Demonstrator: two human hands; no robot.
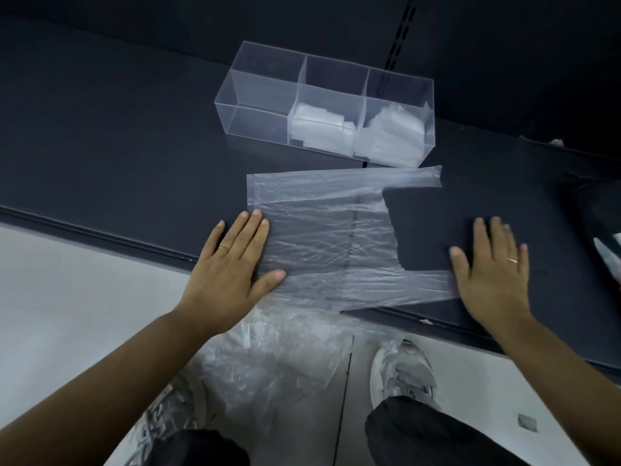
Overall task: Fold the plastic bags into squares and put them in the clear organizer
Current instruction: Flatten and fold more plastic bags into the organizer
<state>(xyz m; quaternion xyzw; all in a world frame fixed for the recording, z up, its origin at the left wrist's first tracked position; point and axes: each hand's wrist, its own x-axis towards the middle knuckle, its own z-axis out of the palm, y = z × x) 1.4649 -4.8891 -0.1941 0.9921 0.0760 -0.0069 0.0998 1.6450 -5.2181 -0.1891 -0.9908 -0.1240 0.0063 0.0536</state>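
A thin clear bag point(322, 237) lies spread flat on the dark desk point(117, 146), just in front of the organizer point(324, 109), its sealed bottom edge toward the left hand point(232, 264) and its two handle strips reaching toward the right hand point(490, 274). The left hand rests palm down at the bag's bottom end: its fingers point(248, 230) are straight and held close together along that edge, the tips of the two longest touching the plastic, while the thumb is splayed out and lies on the bag's near corner. The right hand is also flat and palm down, its fingers point(497, 237) slightly spread and resting on bare desk in the gap between the two handles; the heel and thumb side of this hand cover the end of the near handle, and the far handle lies well clear of it, close to the organizer's front wall. Neither hand pinches anything. Each hand wears a thin ring. The organizer has three compartments: seen from the bag, the left one holds nothing, and the middle and right ones hold folded bags point(356, 132). Nearer than the bag, a loose heap of crumpled plastic point(268, 361) hangs off the desk's front edge over the pale floor point(67, 297), partly hiding the person's shoes point(403, 375).
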